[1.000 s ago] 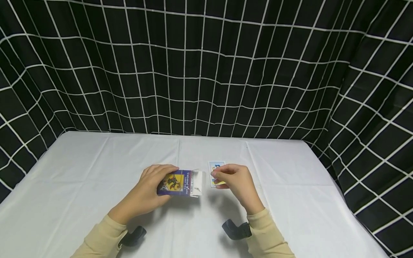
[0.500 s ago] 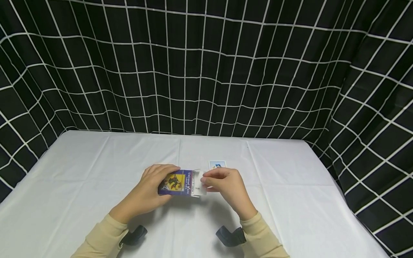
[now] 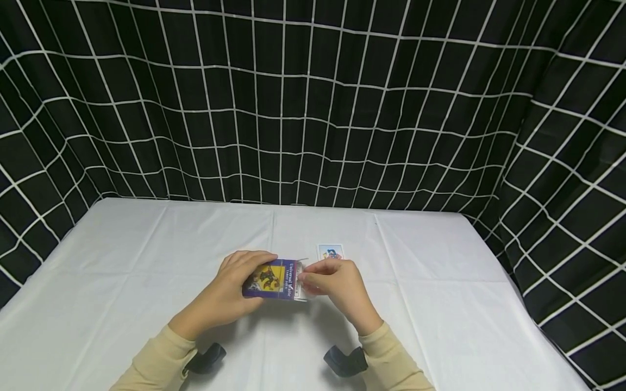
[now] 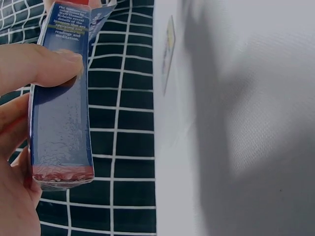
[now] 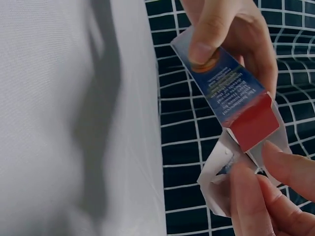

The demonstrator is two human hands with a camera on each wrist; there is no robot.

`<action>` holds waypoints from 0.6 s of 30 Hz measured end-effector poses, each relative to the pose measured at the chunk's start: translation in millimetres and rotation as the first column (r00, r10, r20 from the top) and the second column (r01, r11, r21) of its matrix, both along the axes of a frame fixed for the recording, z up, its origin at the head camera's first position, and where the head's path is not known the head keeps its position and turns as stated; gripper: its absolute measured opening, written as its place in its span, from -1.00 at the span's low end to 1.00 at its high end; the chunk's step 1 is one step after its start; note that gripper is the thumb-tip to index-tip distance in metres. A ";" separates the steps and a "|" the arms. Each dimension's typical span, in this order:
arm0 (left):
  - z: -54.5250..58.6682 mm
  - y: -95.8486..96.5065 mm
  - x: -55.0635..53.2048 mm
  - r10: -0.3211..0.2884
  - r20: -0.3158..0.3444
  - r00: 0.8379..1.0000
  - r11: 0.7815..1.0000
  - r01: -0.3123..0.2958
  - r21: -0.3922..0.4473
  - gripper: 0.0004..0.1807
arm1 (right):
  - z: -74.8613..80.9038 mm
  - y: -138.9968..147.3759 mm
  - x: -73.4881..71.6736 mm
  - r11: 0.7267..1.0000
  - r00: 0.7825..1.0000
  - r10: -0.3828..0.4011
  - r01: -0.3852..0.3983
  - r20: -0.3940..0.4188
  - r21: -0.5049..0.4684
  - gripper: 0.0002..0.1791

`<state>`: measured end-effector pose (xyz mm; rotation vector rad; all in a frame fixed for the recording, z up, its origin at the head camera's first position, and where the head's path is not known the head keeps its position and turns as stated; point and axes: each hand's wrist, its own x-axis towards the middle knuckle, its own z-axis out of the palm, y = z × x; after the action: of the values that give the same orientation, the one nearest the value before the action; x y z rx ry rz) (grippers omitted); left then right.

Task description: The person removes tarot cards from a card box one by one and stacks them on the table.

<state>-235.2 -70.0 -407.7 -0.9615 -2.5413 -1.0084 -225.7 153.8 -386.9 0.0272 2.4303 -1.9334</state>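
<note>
My left hand (image 3: 232, 288) grips a blue and purple tarot card box (image 3: 269, 278), with its open end pointing right. In the left wrist view the thumb (image 4: 64, 66) lies along the box's narrow side. Thumb and fingers of my right hand (image 3: 337, 285) pinch the white end flap (image 5: 219, 172) at the open end, where a red side tab (image 5: 253, 123) also stands out. The inside of the box is hidden. On the cloth behind the right hand lies a picture card (image 3: 331, 251), its lower part covered by that hand.
A white cloth (image 3: 146, 288) with fold creases covers the table. Black curtains (image 3: 303, 108) with a white grid stand behind it and at both sides. Dark wrist-camera mounts (image 3: 345, 361) stick out from both beige sleeves.
My right hand has moved left from over the picture card to the box's open end and taken hold of the white flap, now pushed closer to the box. The left hand shifts slightly right.
</note>
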 end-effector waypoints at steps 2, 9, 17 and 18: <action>0.3 0.7 0.2 -0.001 0.006 1.000 1.000 0.001 0.004 -0.20 | -2.0 -0.7 -0.9 1.000 1.000 -0.010 0.010 0.001 0.009 -0.78; -0.5 2.1 1.8 -0.002 0.024 1.000 1.000 0.002 -0.003 -0.18 | -9.7 -3.9 -1.9 0.997 0.999 -0.053 0.053 -0.005 0.051 -0.76; 0.3 0.1 0.9 0.012 0.008 1.000 1.000 -0.012 -0.005 -0.19 | -3.2 -0.2 -0.8 0.998 0.999 -0.044 0.045 -0.017 0.050 -0.78; 0.7 -0.3 0.7 0.017 0.006 1.000 1.000 -0.017 -0.007 -0.19 | -2.0 0.7 -1.2 0.998 0.999 -0.044 0.045 -0.018 0.047 -0.79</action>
<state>-234.5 -70.3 -407.0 -0.9381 -2.5554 -0.9999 -226.9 154.6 -388.9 0.0669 2.5074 -1.9008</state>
